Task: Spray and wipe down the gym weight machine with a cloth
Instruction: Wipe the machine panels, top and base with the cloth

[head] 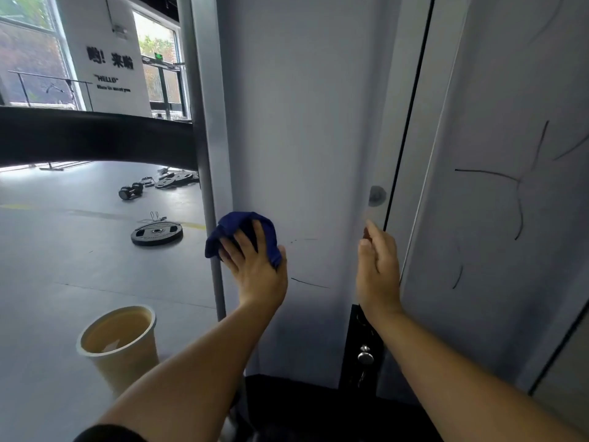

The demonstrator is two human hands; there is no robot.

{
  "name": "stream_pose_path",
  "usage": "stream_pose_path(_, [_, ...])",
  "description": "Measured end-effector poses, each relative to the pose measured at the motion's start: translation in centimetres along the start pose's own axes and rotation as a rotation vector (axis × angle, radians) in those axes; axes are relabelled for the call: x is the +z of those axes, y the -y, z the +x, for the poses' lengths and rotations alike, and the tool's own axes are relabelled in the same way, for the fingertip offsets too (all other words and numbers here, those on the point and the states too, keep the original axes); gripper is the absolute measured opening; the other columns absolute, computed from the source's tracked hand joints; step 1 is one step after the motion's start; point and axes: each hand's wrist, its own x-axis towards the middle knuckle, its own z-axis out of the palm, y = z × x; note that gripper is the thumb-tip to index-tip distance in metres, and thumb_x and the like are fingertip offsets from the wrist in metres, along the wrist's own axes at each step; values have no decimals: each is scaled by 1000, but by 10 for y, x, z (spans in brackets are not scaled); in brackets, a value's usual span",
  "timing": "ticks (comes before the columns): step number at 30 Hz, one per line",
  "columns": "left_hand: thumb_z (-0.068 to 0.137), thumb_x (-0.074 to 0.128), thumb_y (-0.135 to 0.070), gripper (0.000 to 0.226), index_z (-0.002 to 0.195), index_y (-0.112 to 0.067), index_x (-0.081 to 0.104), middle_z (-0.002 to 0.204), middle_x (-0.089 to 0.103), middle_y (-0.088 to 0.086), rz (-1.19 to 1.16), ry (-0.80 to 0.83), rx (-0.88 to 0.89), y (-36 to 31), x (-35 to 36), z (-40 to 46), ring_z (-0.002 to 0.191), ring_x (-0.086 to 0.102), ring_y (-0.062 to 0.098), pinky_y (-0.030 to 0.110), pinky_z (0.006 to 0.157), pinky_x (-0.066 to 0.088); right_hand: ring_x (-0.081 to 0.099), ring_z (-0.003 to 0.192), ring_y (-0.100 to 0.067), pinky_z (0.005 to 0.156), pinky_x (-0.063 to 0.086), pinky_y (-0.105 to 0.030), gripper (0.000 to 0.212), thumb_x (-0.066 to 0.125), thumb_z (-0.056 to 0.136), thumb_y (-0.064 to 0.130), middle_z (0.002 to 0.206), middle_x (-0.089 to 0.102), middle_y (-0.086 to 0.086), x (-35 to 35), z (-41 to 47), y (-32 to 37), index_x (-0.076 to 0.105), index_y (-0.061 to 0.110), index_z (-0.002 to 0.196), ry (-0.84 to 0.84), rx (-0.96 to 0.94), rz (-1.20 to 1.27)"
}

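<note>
bucket [119,339] on floor, lower left of panel [296,138]; cloth [242,231] bunched under left hand [255,266], fingers spread flat, pressing it against panel's left edge; cloth judged soft, light, prone to slip if loosely palmed, best held by the bunch; right hand [377,269] at panel's right edge, fingers straight, holding nothing.
</note>
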Motion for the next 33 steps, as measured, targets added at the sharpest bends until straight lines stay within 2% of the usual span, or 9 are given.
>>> stream_pose_path(4, [100,16,-52,74,139,-43,-46,160,-34,-2,-80,109,73,-44,24,-14,141,-46,36,63,115,-23,49,130,1,117,39,-29,43,37,111,30,142,49,6,-2,-4,1,45,19,152,10,63,63])
stream_pose_path(6, [92,8,-58,74,141,-43,-45,156,-41,-3,-93,133,155,-64,34,-19,131,-57,29,60,111,-29,49,134,-1,118,40,-34,49,34,107,43,144,50,9,-6,-3,0,46,23,151,49,102,101])
stream_pose_path(8, [94,16,-58,79,148,-38,-39,157,-37,0,-13,102,300,-72,46,-21,134,-55,30,61,109,-30,50,132,2,116,43,-36,48,32,107,46,143,52,11,-12,-1,-2,50,26,148,81,158,154])
stream_pose_path(11, [96,43,-53,93,158,-31,-22,166,-12,11,182,28,550,-73,61,-18,146,-38,40,66,114,-24,53,130,0,112,46,-33,44,29,111,42,143,56,10,-19,4,-3,55,29,143,116,205,228])
stream_pose_path(15, [91,59,-50,101,162,-29,-10,167,6,11,227,-2,648,-70,59,-17,153,-5,46,69,119,-5,55,128,-1,108,48,-31,42,28,112,38,141,59,6,-17,5,-6,56,25,141,90,213,240])
stream_pose_path(17, [90,63,-49,103,162,-31,-7,166,11,8,245,-11,678,-57,58,-19,153,3,44,67,121,-2,56,126,1,109,48,-30,40,29,113,35,139,59,7,-14,3,-7,55,25,141,67,222,229])
stream_pose_path(26, [83,68,-52,102,161,-34,6,165,15,9,339,10,672,-29,64,-26,151,-4,43,69,117,-2,55,123,4,109,49,-34,42,29,112,35,133,58,15,-9,-3,-9,53,24,144,50,232,188])
stream_pose_path(30, [93,44,-54,79,163,-35,11,166,14,7,327,-45,680,-54,45,-1,152,6,45,71,118,-4,56,125,-3,109,49,-38,41,28,112,37,136,59,9,-14,-1,-11,55,26,141,70,246,196])
stream_pose_path(33, [93,40,-54,81,163,-31,6,166,11,9,308,-62,630,-66,50,-2,152,3,46,67,118,-15,56,125,-4,109,49,-38,40,28,112,38,136,60,9,-13,-1,-15,57,27,139,55,253,205])
